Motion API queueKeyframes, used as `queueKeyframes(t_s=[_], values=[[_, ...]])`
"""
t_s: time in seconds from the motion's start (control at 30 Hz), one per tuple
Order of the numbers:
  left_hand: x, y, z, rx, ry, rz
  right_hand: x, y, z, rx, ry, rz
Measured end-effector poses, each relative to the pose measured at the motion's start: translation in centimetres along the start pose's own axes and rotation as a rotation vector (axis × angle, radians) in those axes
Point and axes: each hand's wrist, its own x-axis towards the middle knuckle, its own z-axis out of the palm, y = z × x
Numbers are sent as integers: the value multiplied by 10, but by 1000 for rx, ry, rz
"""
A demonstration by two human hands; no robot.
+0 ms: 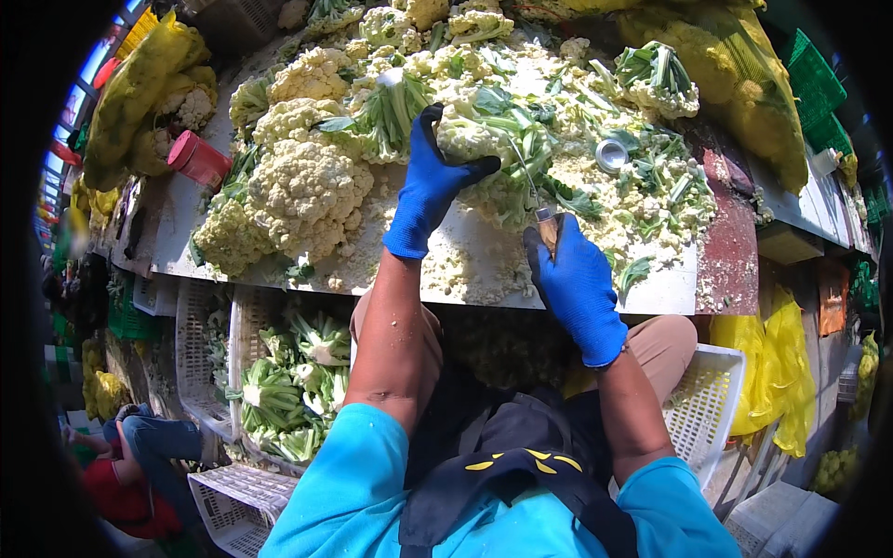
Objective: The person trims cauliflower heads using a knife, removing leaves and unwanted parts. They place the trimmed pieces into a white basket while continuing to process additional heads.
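In a blue glove, my left hand (430, 181) curves its fingers and thumb round the left side of a cauliflower (468, 139) above the table. Green stalks and leaves stick out on its right side. My right hand (579, 284), gloved in the same blue, is closed on the wooden handle of a knife (547, 231). The thin blade points up and left to the leafy base of the cauliflower; whether it touches cannot be made out. Big trimmed cauliflower heads (312, 186) are piled to the left of my left hand.
Leaf scraps and crumbs litter the white table (660, 290). A red can (199, 160) lies at the left, a round metal tin (611, 155) at the right. Yellow net sacks (735, 84) flank the table. Below it stand white crates (244, 325), one holding leafy cauliflowers (279, 391).
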Motion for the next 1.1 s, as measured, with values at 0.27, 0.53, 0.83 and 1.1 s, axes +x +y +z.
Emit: queueKeyframes(t_s=[0.27,0.53,0.83,1.1], values=[[1,-14,5,191,77,162,8,-1,12,149,92,88],[-12,1,-2,232,-19,154,27,-2,12,155,-56,70],[-6,-14,35,447,212,414,45,5,-3,-236,-22,-60],[-3,-7,47,577,87,388,59,29,-22,-280,-179,-43]])
